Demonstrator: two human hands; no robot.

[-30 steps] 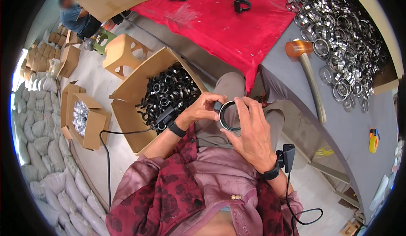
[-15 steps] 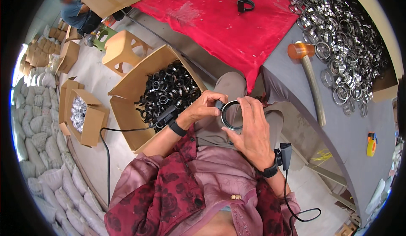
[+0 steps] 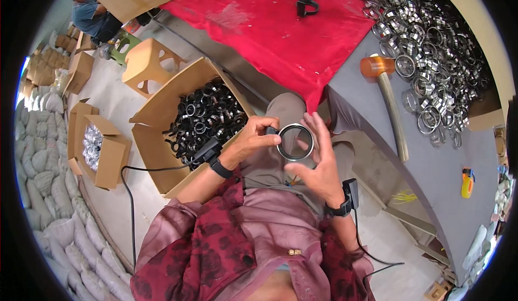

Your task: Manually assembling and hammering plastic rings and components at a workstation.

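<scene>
Over my lap, my left hand (image 3: 258,136) pinches the short black tab of a ring (image 3: 280,149) between thumb and fingers. This ring has a silver rim with a dark inner band, and its round face is turned up toward me. My right hand (image 3: 322,163) is beside its right edge, fingers stretched out and thumb spread below the rim; whether it still touches the ring is hard to make out. To the left, an open cardboard box (image 3: 156,166) holds many similar black pieces with rings (image 3: 208,112).
A mallet (image 3: 393,106) with an amber head lies on the grey-covered table (image 3: 372,93) at right, by a heap of metal rings (image 3: 431,69). One black ring piece (image 3: 306,8) lies on the red cloth (image 3: 264,31). A yellow cutter (image 3: 467,183), stool (image 3: 143,66) and seated person (image 3: 91,17) also show.
The ring has turned from edge-tilted to facing up more fully. My right hand's fingers have loosened and spread away from its rim, while my left hand keeps hold of the tab.
</scene>
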